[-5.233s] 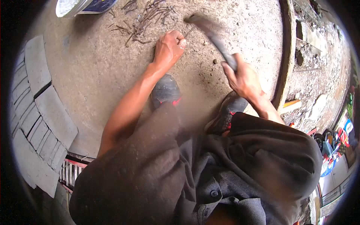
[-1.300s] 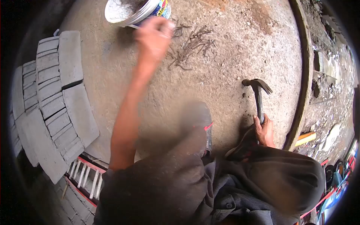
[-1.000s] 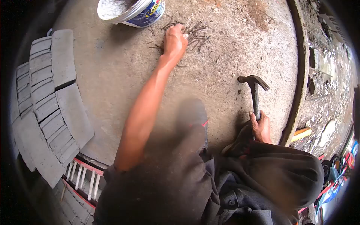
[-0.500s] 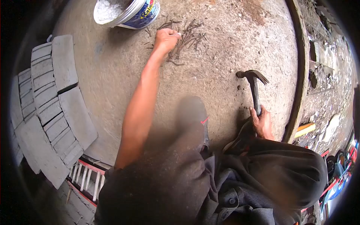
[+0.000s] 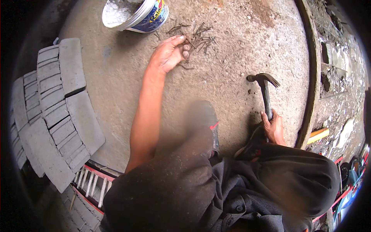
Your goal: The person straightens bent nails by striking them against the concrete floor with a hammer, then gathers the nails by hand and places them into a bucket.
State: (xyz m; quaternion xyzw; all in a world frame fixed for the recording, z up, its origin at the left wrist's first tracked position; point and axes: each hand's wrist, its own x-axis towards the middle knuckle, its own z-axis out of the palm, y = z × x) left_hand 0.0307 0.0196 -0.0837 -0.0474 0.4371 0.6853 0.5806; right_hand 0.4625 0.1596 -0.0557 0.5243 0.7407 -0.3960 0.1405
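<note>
My right hand (image 5: 274,127) is wrapped round the dark handle of a claw hammer (image 5: 265,87), low on the grip. The hammer's head points away from me, just over the concrete floor, with its claw to the right. My left hand (image 5: 169,54) is stretched forward at the near left edge of a loose pile of dark, rusty-looking nails (image 5: 201,38). Its fingers are curled in and the palm is partly turned up. Whatever may be between those fingertips is too small to make out against the pile.
A white and blue bucket (image 5: 148,17) with pale material inside stands beyond my left hand. Grey blocks (image 5: 83,120) are stacked at left, near a red-edged rack (image 5: 91,181). A wooden beam (image 5: 313,77) borders the floor at right. My shoe (image 5: 203,120) is in front of me.
My left hand has drawn back slightly toward me from the nails and rolled so its palm and curled fingers show. My right hand keeps the hammer in nearly the same place.
</note>
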